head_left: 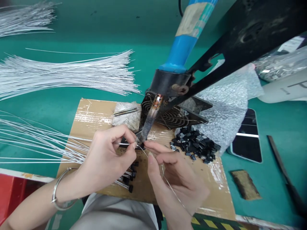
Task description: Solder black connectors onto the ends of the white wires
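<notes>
A soldering iron (181,52) with a blue handle is clamped nose-down in a black metal stand (230,57), its tip (148,126) low over the board. Thumb and fingers of my left hand (107,163) pinch a thin white wire (124,144) whose end reaches the tip. On the other side of the tip, my right hand (177,175) grips a strand of solder wire (174,191) between thumb and fingers; it trails across the palm. My fingertips partly hide the joint at the tip. Wires with black connectors (129,179) lie beneath my left hand.
A heap of small black connectors (195,143) lies right of the tip, before a fan (172,116) and bubble wrap (225,99). Bundles of white wires (72,73) spread leftward. A phone (247,137), brown sponge-like block (245,184) and long dark tool (280,163) lie right.
</notes>
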A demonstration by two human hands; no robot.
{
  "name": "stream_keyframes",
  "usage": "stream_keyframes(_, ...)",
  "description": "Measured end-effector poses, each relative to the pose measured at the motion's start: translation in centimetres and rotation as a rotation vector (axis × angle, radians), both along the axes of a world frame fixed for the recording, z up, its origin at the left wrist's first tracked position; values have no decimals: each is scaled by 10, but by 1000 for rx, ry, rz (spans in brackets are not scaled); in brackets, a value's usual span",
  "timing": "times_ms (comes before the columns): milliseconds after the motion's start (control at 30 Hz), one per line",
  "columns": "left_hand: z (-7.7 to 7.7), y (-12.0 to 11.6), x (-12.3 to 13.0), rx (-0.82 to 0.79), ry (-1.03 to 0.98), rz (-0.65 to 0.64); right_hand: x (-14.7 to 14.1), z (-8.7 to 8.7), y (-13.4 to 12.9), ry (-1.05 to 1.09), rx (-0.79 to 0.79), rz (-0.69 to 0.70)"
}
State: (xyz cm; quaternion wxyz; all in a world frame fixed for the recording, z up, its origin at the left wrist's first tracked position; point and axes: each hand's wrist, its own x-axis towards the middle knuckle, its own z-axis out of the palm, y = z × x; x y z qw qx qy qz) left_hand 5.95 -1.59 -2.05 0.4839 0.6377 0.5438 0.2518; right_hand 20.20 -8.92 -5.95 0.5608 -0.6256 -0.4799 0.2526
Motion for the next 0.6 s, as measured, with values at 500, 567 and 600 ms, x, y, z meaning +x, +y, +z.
stream_keyframes(500,1,-1,-1,11,2,-2,0,0,-2,-44,-13,-8)
stream_keyframes(567,1,-1,0,6,4,1,0,0,-2,-46,-13,-13)
stream_keyframes(600,1,-1,0,6,3,0,0,-1,-2,-44,-11,-13)
